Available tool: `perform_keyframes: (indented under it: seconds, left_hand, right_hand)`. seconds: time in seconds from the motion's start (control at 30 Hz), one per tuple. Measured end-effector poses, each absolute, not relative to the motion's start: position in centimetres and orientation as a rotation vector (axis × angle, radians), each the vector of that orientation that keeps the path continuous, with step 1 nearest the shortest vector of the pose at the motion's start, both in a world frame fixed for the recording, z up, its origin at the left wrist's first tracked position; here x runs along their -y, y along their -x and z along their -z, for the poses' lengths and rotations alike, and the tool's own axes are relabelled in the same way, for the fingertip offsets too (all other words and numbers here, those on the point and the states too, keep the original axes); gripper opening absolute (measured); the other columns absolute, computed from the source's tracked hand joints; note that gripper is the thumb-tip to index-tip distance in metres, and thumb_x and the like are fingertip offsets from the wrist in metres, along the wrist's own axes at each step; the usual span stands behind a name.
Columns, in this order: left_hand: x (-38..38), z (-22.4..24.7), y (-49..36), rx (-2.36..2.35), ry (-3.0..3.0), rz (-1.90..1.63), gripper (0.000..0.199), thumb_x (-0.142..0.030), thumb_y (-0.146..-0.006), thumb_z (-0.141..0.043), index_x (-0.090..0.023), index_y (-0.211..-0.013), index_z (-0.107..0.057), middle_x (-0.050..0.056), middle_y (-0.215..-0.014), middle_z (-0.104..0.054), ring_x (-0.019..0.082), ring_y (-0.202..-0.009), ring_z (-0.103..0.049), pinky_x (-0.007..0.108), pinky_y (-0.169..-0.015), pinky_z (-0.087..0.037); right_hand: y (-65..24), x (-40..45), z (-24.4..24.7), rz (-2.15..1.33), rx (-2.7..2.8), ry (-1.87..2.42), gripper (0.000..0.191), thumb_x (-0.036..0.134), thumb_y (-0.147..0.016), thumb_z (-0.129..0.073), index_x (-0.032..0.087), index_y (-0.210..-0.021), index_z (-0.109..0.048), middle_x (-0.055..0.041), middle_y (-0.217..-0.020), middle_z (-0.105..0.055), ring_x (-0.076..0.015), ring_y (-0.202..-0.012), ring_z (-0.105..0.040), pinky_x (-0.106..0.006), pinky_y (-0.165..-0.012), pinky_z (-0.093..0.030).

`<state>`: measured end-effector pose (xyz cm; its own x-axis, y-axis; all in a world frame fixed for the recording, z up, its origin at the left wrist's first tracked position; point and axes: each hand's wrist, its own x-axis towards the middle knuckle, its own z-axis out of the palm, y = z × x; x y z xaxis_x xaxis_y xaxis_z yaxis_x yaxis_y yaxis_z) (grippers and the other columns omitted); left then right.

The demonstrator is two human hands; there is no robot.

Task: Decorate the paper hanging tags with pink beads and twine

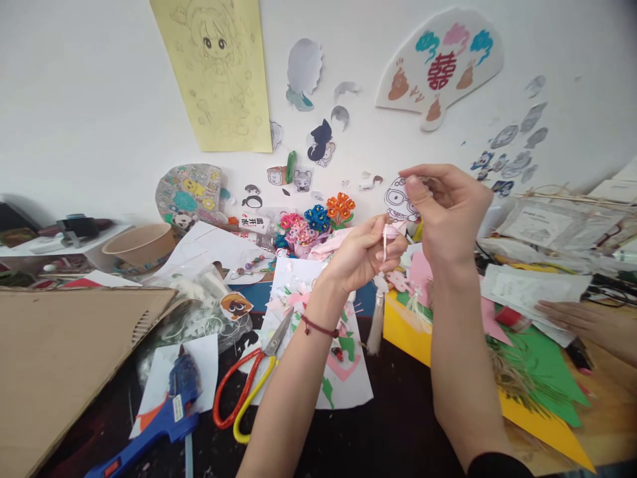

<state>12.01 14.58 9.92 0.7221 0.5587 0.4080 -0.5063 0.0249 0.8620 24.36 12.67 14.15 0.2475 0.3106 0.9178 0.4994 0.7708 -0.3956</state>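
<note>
Raised above the table, my right hand [450, 202] pinches a paper cutout [398, 198] of a cartoon figure with big glasses. Just below and to its left is my left hand [365, 249], fingers curled around a pale pink and white cord [385, 242]. A white tassel [377, 318] hangs beneath these fingers; whether it joins the cord is hard to see. Under my left forearm lies a white sheet [361, 388] strewn with pink and green paper scraps. Scissors [253, 372] with one red and one yellow handle rest open at its left edge.
A blue glue gun [179, 398] lies on paper at the left, beside a cardboard sheet [74, 358]. Colourful craft flowers [318, 219] stand at the back. Yellow and green sheets [542, 372] are on the right, where another person's hand [577, 318] touches a white packet [532, 292].
</note>
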Motion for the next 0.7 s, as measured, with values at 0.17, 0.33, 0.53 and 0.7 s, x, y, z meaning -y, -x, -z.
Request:
perform_keyframes:
  seconds: [0.17, 0.33, 0.53, 0.7]
  left_hand:
    - [-14.8, -10.1, -11.1, -0.056, -1.414, -0.904, 0.018, -0.041, -0.098, -0.051, -0.023, -0.096, -0.048, 0.0, -0.075, -0.054, 0.01, -0.062, -0.048, 0.025, -0.06, -0.044]
    - [-15.1, -10.4, -9.7, -0.207, -1.689, -0.974, 0.02, -0.038, -0.093, -0.06, -0.024, -0.107, -0.057, 0.002, -0.09, -0.066, 0.012, -0.083, -0.061, 0.026, -0.077, -0.05]
    - [-15.3, -11.0, -8.8, -0.233, -1.825, -0.949, 0.016, -0.031, -0.091, -0.062, -0.021, -0.104, -0.061, 0.005, -0.098, -0.068, 0.014, -0.096, -0.065, 0.026, -0.083, -0.05]
    - [-15.0, -11.3, -8.5, -0.299, -1.978, -0.997, 0.02, -0.031, -0.089, -0.065, -0.018, -0.104, -0.063, 0.006, -0.109, -0.066, 0.013, -0.093, -0.062, 0.023, -0.075, -0.048]
  right_hand:
    - [-24.8, -12.4, -14.3, 0.187, 1.333, 0.757, 0.008, 0.031, -0.089, -0.067, 0.029, -0.093, -0.074, -0.001, -0.089, -0.074, -0.0183, -0.076, -0.068, -0.036, -0.067, -0.054]
    - [-24.9, -11.6, -14.4, 0.23, 1.348, 0.782, 0.011, 0.034, -0.09, -0.065, 0.03, -0.096, -0.074, -0.0015, -0.093, -0.074, -0.0202, -0.083, -0.07, -0.038, -0.076, -0.057]
    - [-24.7, -11.4, -14.7, 0.209, 1.371, 0.753, 0.007, 0.03, -0.088, -0.067, 0.03, -0.091, -0.074, -0.0015, -0.091, -0.075, -0.0204, -0.085, -0.069, -0.039, -0.078, -0.057]
    - [-24.6, -11.3, -14.8, 0.191, 1.386, 0.754, 0.008, 0.027, -0.089, -0.066, 0.028, -0.092, -0.074, -0.0014, -0.092, -0.074, -0.0197, -0.084, -0.068, -0.038, -0.077, -0.055]
